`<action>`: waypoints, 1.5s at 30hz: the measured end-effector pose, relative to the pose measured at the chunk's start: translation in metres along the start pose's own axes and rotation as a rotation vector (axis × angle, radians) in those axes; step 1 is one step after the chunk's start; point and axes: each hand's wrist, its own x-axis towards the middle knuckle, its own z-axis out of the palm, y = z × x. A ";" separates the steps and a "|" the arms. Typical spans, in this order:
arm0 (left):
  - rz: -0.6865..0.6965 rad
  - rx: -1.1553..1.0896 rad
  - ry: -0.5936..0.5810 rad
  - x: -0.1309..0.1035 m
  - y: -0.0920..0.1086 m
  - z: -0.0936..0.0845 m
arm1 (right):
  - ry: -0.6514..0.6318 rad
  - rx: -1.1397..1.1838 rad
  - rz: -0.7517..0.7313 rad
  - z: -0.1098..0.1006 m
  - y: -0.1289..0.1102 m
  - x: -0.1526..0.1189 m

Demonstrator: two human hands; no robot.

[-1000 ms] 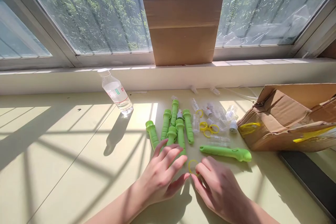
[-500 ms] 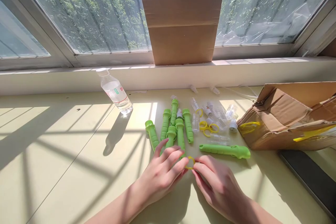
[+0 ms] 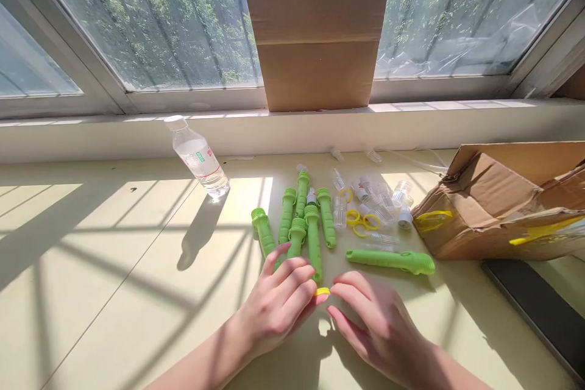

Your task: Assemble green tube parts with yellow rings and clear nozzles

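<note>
My left hand (image 3: 283, 298) pinches a small yellow ring (image 3: 322, 291) between thumb and fingers, and the ring is seen nearly edge-on. Close beside its right end is my right hand (image 3: 377, 320), thumb and fingers apart with a gap between them; whether a fingertip touches the ring I cannot tell. Just beyond my left hand lie several green ribbed plastic tubes with threaded ends, among them one green tube (image 3: 313, 244) whose lower end is near my fingers. Another green tube (image 3: 390, 261) lies sideways beyond my right hand.
Several yellow rings (image 3: 371, 222) and clear plastic pieces (image 3: 381, 202) lie behind the sideways tube. A water bottle (image 3: 201, 161) stands at left. At right are an open cardboard box (image 3: 493, 219) and a dark flat object (image 3: 534, 311). Windows and a cardboard sheet (image 3: 320, 42) are behind.
The yellow ring has turned from face-on to edge-on and stays in my left hand. My right thumb and fingers have spread apart, off the ring's right side.
</note>
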 end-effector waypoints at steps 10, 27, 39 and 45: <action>0.004 0.033 0.086 -0.001 0.000 0.002 | 0.114 0.089 0.078 -0.001 0.002 0.003; -0.089 0.025 0.038 0.001 -0.004 -0.003 | -0.017 0.061 -0.034 -0.002 0.000 0.007; -0.137 0.032 0.022 -0.001 -0.006 0.000 | 0.094 -0.110 -0.038 0.001 -0.001 -0.003; -0.156 0.045 0.031 -0.002 -0.007 0.002 | -0.019 -0.129 0.038 0.004 -0.009 -0.004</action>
